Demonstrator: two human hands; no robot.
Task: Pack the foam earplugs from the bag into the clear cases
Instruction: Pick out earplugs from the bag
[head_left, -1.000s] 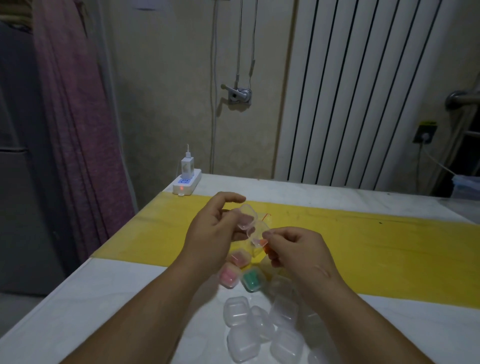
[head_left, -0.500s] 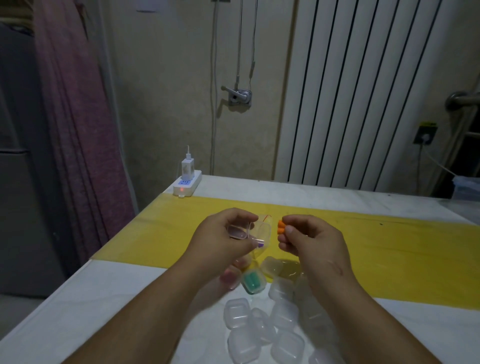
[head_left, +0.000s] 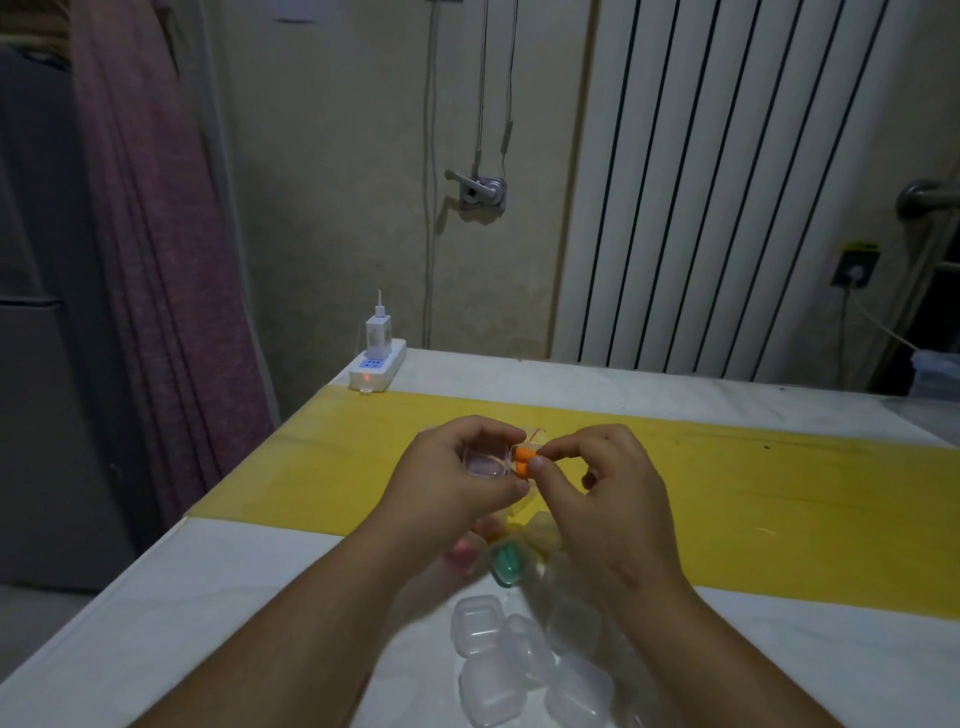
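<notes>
I am holding an open clear case (head_left: 485, 462) in my left hand (head_left: 452, 483), fingers curled round its edges, above the yellow strip (head_left: 753, 483) of the white table (head_left: 156, 623). My right hand (head_left: 608, 504) is pinching two orange foam earplugs (head_left: 523, 462) between thumb and forefinger at the case's right edge. They are lying side by side, long axes running left to right, ends pointing toward the case. Nearer me, empty clear cases (head_left: 478, 623) are lying clustered.
</notes>
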